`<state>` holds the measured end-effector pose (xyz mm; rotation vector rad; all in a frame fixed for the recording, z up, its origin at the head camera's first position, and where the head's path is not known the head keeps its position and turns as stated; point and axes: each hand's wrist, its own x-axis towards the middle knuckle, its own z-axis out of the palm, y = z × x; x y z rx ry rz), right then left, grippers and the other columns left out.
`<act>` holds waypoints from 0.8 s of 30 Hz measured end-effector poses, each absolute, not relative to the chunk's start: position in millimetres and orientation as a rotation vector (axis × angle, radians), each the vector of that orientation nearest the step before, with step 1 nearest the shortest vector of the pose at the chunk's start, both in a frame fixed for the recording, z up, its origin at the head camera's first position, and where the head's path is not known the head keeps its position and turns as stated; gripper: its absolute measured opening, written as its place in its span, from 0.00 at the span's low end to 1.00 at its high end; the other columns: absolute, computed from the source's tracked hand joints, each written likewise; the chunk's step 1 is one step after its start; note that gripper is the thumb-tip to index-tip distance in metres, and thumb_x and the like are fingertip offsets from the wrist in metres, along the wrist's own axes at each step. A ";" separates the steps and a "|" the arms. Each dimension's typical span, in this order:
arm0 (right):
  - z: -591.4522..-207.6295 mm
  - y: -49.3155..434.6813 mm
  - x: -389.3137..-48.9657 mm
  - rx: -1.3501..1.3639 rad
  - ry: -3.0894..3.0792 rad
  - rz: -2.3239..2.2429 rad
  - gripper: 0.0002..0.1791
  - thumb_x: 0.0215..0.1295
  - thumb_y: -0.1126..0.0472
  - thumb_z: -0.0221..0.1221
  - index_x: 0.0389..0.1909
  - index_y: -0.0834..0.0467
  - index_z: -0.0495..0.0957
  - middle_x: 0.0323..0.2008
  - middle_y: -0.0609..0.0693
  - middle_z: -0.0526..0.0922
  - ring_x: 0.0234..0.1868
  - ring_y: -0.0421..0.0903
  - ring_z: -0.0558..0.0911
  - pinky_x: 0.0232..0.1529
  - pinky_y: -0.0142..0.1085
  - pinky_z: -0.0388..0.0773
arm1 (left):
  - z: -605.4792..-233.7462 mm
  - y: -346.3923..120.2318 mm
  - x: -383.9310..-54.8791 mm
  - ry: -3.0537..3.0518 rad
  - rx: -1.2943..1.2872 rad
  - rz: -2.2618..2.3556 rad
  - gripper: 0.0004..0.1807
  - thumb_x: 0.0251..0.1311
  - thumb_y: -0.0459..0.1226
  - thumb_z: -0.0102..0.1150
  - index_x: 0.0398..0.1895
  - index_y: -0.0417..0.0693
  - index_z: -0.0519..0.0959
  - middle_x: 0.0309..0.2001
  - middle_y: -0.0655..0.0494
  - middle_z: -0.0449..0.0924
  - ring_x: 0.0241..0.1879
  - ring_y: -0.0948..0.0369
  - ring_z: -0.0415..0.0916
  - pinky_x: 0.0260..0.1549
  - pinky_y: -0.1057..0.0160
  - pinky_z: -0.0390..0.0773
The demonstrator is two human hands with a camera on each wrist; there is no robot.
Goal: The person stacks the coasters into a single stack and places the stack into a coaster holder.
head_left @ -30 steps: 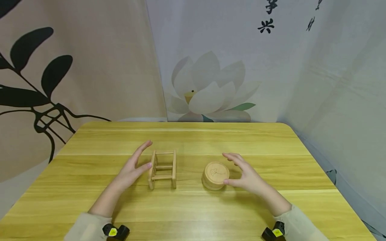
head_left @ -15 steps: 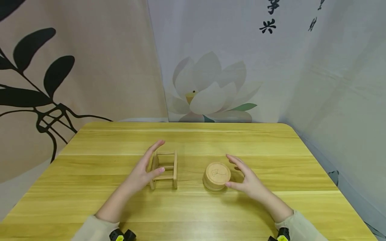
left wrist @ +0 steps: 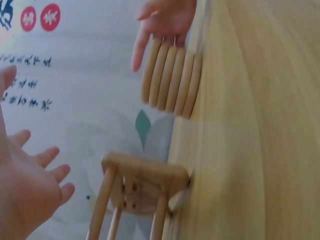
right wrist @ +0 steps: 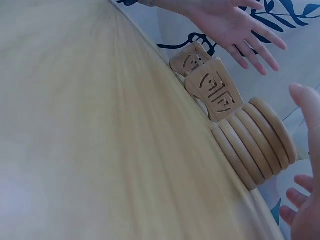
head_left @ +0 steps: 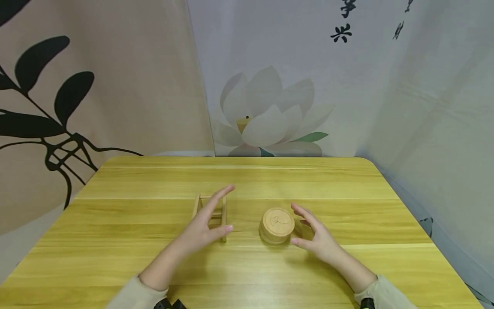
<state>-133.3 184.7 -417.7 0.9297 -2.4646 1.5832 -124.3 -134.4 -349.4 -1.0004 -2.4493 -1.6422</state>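
Note:
A stack of several round wooden coasters (head_left: 276,225) stands on the table, a leaf figure engraved on its top disc. To its left is a small wooden coaster rack (head_left: 224,219), two end panels joined by bars; cut-out patterns on a panel (right wrist: 214,95) show in the right wrist view. My left hand (head_left: 201,231) passes over the rack in the head view, hiding part of it, its fingers extended and holding nothing. My right hand (head_left: 321,242) is just right of the stack, thumb and fingers spread apart beside it, also holding nothing.
The wooden table (head_left: 247,279) has rounded far corners. Behind it hangs a cloth backdrop (head_left: 154,86) with a printed lotus, dark leaves and characters. A black wrist device (head_left: 367,303) sits at the right sleeve.
My left hand has moved rightward from the rack's left side across it, toward the stack. My right hand has drawn slightly away from the coasters. Rack and stack stay where they were.

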 end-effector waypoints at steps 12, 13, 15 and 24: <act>-428.4 186.3 -132.9 0.889 -2.427 1.646 0.44 0.47 0.74 0.63 0.67 0.60 0.53 0.63 0.61 0.59 0.60 0.59 0.59 0.55 0.50 0.59 | -328.9 -96.9 -107.4 -2.472 -0.999 -1.750 0.42 0.54 0.35 0.58 0.70 0.51 0.48 0.68 0.56 0.45 0.66 0.54 0.41 0.57 0.39 0.43; -428.8 186.0 -132.8 0.891 -2.421 1.640 0.44 0.47 0.74 0.63 0.66 0.61 0.53 0.63 0.61 0.59 0.60 0.60 0.59 0.55 0.50 0.60 | -329.8 -94.5 -107.5 -2.476 -0.996 -1.757 0.42 0.54 0.35 0.58 0.70 0.51 0.48 0.68 0.56 0.45 0.66 0.54 0.41 0.57 0.40 0.43; -430.2 185.4 -133.0 0.896 -2.412 1.626 0.45 0.45 0.74 0.64 0.66 0.62 0.54 0.62 0.61 0.60 0.59 0.60 0.60 0.55 0.49 0.61 | -333.3 -89.8 -108.5 -2.468 -0.997 -1.785 0.42 0.53 0.34 0.58 0.70 0.50 0.48 0.68 0.55 0.46 0.66 0.54 0.41 0.57 0.40 0.43; -431.9 182.7 -128.5 0.867 -2.441 1.648 0.48 0.45 0.68 0.67 0.67 0.54 0.53 0.64 0.55 0.60 0.60 0.59 0.61 0.55 0.52 0.60 | -373.3 -74.6 -121.5 -2.526 -0.926 -1.827 0.44 0.52 0.39 0.61 0.69 0.65 0.48 0.67 0.67 0.47 0.66 0.58 0.42 0.56 0.37 0.44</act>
